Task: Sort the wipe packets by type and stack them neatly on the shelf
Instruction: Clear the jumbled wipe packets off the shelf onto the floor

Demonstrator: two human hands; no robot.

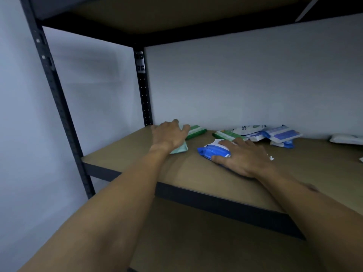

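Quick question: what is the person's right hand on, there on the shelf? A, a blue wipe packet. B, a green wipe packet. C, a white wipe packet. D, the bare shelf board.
A: the right hand lies over the blue packet, thumb at its near edge, while the left hand rests on a pale green packet.

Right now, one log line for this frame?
left hand: rests on pale green packet | right hand: grips blue packet | other packets: loose at back
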